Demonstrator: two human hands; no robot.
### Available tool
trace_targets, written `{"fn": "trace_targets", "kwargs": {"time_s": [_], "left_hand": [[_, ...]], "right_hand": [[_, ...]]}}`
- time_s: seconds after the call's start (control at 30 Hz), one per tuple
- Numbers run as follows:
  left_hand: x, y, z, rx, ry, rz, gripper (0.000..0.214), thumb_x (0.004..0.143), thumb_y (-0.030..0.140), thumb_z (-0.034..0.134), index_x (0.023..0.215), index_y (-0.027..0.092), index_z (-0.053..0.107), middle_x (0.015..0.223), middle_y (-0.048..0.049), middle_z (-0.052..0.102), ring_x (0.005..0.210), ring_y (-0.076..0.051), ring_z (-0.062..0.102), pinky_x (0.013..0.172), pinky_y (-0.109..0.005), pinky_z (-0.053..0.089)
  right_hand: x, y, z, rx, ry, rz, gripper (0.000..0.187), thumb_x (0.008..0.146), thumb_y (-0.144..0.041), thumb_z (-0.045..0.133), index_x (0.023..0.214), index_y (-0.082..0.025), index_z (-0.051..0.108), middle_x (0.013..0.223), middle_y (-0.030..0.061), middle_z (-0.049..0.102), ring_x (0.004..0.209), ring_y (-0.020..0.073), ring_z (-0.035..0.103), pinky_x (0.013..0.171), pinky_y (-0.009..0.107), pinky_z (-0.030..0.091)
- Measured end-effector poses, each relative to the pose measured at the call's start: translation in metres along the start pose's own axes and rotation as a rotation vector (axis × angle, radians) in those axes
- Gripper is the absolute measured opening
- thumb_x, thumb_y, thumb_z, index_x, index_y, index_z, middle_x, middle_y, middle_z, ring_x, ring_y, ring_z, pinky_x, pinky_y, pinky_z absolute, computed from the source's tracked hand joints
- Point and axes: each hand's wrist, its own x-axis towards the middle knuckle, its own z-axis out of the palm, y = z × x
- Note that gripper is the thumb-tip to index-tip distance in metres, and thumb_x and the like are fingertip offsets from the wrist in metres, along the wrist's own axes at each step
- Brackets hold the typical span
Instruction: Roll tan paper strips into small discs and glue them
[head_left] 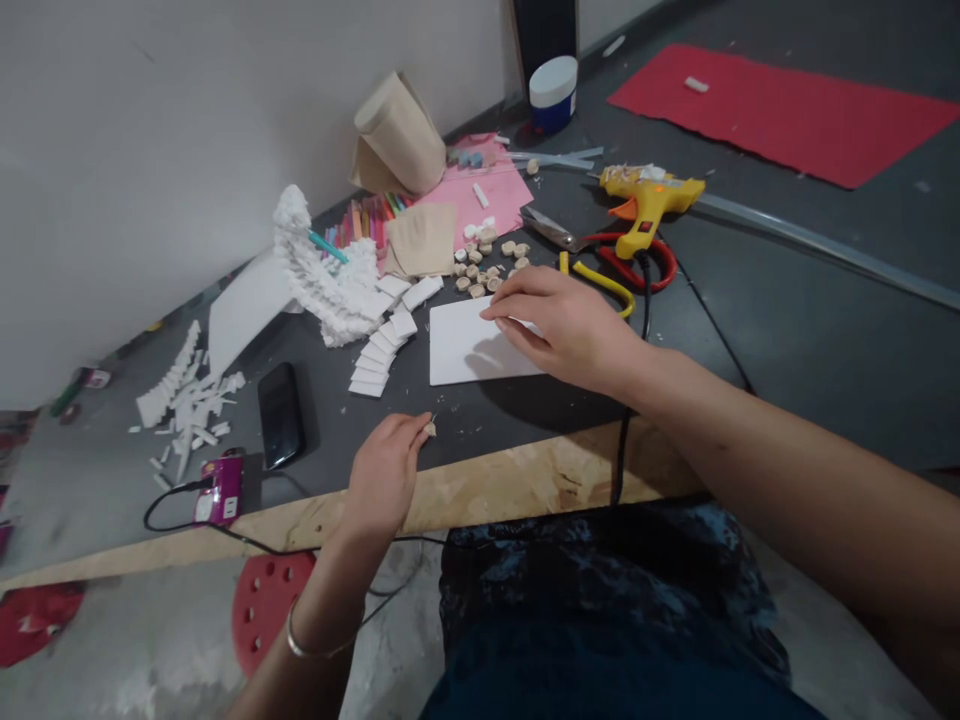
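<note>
Near the table's front edge, my left hand [384, 468] pinches a small beige paper roll [430, 430] between thumb and fingertips. My right hand [559, 322] hovers over a white rectangular card [457, 350], its fingers drawn together. Whatever those fingertips may hold is too small to make out. Just behind the card lies a cluster of small beige rolls [478, 290], like the one in my left hand. A curved row of overlapping white squares [373, 365] lies to the card's left.
A yellow glue gun [651, 200] rests by red-handled scissors [555, 230], its cord [624, 450] hanging over the front edge. Leftward are a black phone [280, 415], a purple box [221, 488] and a textured white model [330, 270]. A brown paper roll [405, 135] stands behind.
</note>
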Motion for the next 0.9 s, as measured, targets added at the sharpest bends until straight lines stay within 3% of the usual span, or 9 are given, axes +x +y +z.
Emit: {"fn": "trace_targets", "kwargs": {"time_s": [0.9], "left_hand": [[-0.004, 0.012, 0.003, 0.021, 0.036, -0.103, 0.015, 0.091, 0.021, 0.055, 0.096, 0.017, 0.068, 0.094, -0.0045, 0.070, 0.088, -0.018, 0.065, 0.079, -0.029, 0.049]], "right_hand": [[-0.001, 0.001, -0.001, -0.022, -0.003, 0.019, 0.025, 0.092, -0.019, 0.047, 0.101, -0.019, 0.070, 0.106, 0.0112, 0.065, 0.100, 0.0247, 0.058, 0.084, 0.040, 0.047]]}}
